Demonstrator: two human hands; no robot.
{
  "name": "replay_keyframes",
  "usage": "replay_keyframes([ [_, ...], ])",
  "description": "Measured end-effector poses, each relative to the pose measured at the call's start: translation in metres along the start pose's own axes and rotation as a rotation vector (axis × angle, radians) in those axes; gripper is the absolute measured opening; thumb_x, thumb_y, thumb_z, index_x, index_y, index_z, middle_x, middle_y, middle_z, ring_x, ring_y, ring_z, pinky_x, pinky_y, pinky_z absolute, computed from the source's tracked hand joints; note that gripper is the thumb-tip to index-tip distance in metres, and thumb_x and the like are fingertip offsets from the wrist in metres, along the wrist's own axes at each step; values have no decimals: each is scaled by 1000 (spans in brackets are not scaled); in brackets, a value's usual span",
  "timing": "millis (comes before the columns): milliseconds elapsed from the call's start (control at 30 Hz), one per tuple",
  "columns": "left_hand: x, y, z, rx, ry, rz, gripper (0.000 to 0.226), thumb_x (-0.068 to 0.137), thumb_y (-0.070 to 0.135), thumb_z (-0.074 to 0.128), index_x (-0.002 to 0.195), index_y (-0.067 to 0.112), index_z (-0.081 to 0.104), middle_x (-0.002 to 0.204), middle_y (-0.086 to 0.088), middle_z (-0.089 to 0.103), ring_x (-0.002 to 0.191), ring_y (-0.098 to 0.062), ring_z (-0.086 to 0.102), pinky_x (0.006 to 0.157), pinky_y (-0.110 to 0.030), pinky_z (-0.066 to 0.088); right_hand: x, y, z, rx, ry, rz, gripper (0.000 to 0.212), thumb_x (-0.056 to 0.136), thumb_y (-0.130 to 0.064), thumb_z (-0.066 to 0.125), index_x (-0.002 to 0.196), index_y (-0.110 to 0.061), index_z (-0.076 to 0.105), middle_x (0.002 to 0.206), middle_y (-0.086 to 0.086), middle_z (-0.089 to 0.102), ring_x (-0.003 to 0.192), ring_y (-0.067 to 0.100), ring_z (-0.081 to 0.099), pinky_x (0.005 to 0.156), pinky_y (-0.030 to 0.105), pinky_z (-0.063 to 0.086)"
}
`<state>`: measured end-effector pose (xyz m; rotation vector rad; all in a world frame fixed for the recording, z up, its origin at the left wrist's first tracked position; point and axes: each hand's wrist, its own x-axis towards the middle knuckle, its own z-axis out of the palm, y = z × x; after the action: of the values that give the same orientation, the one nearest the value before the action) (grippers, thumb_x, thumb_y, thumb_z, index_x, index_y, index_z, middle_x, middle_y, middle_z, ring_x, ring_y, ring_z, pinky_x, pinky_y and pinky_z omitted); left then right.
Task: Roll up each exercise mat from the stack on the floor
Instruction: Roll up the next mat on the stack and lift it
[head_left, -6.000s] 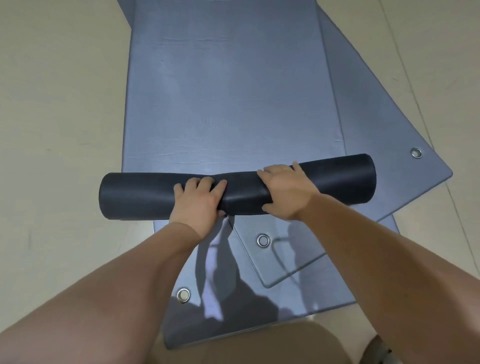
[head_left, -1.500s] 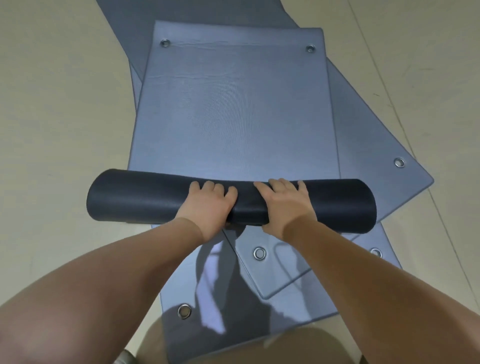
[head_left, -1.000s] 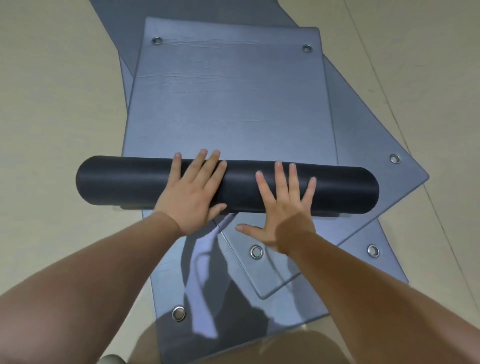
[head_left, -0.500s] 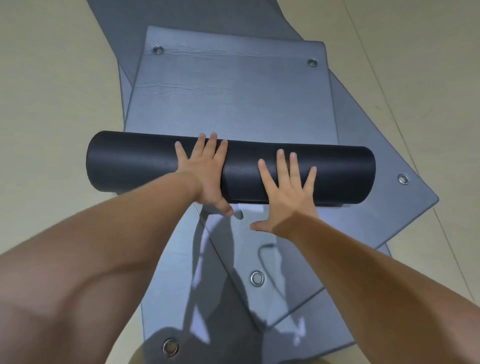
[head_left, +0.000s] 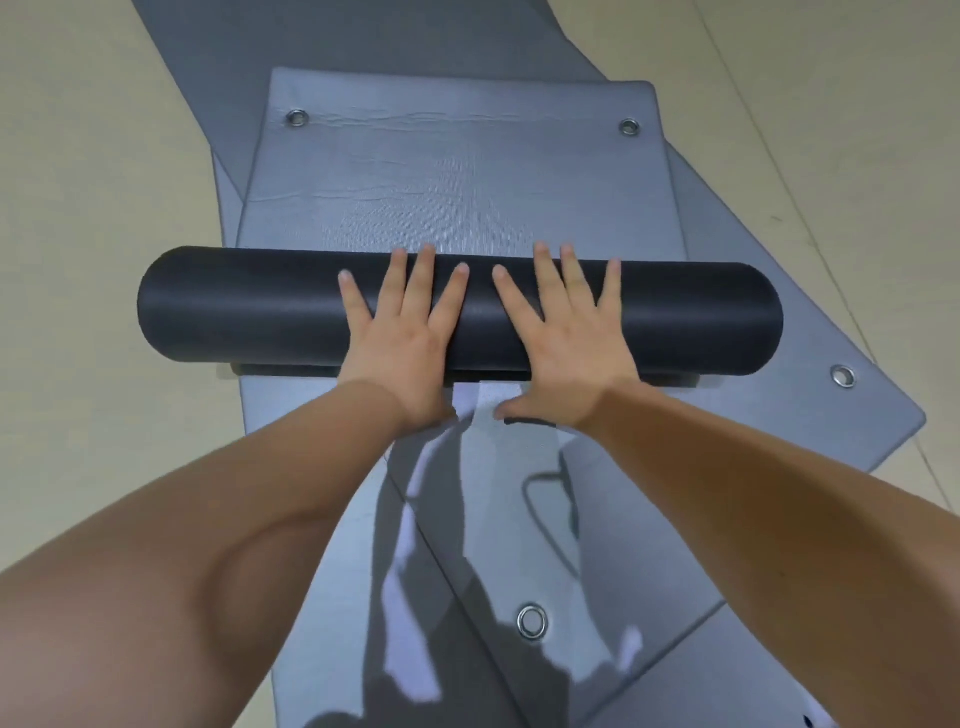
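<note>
A dark, thick roll of mat (head_left: 234, 312) lies crosswise over the stack, its unrolled grey end (head_left: 457, 176) stretching away to two metal eyelets at the far edge. My left hand (head_left: 405, 338) lies flat on the roll's middle with fingers spread and straight. My right hand (head_left: 566, 338) presses beside it the same way, thumb hanging off the near side. Below the roll lie several flat grey mats (head_left: 753, 332) fanned at different angles.
The stack rests on a pale beige floor (head_left: 104, 182) that shows on both sides. One lower mat's corner with an eyelet (head_left: 842, 375) juts out to the right. Another eyelet (head_left: 531, 621) sits near me between my forearms.
Both hands went from curled around the roll to flat with straight fingers. The roll has travelled away from me along the mat, and less flat mat lies beyond it.
</note>
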<state>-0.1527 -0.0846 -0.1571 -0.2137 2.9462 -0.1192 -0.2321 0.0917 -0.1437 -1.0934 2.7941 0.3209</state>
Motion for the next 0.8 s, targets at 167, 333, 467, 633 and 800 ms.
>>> replay_keyframes([
  [167, 36, -8, -26, 28, -11, -29, 112, 81, 24, 73, 160, 25, -5, 164, -16, 14, 154, -37, 9, 116, -73, 10, 39, 6, -16, 30, -9, 86, 133, 67, -59, 86, 162, -38, -5, 164, 21, 25, 152, 43, 22, 119, 71, 15],
  [333, 31, -6, -38, 78, -17, -6, 95, 79, 17, 70, 155, 26, 15, 135, -13, 44, 126, -34, 41, 108, -69, 28, 34, 4, -16, 20, 7, 69, 111, 75, -47, 83, 159, -39, 11, 141, 12, 49, 132, 36, 45, 113, 67, 28],
  [467, 15, 4, -39, 84, -30, 2, 89, 80, 13, 67, 152, 27, 18, 127, -13, 47, 119, -33, 43, 103, -64, 32, 18, 3, -13, 8, 3, 68, 101, 79, -47, 80, 156, -39, 15, 135, 10, 53, 128, 35, 48, 111, 64, 31],
  [633, -33, 14, -39, 82, -91, 56, 83, 84, 17, 64, 152, 28, 16, 125, -13, 49, 116, -33, 44, 102, -61, 34, -36, -11, -16, 73, -51, 51, 97, 82, -48, 77, 156, -41, 16, 136, 9, 53, 130, 33, 47, 114, 63, 28],
  [800, -94, 22, -48, 98, -218, 185, 76, 89, 31, 65, 149, 29, 19, 122, -10, 50, 112, -32, 48, 98, -53, 39, -109, -35, -22, 145, -159, 43, 96, 82, -51, 76, 156, -41, 15, 134, 6, 53, 125, 31, 48, 112, 60, 30],
])
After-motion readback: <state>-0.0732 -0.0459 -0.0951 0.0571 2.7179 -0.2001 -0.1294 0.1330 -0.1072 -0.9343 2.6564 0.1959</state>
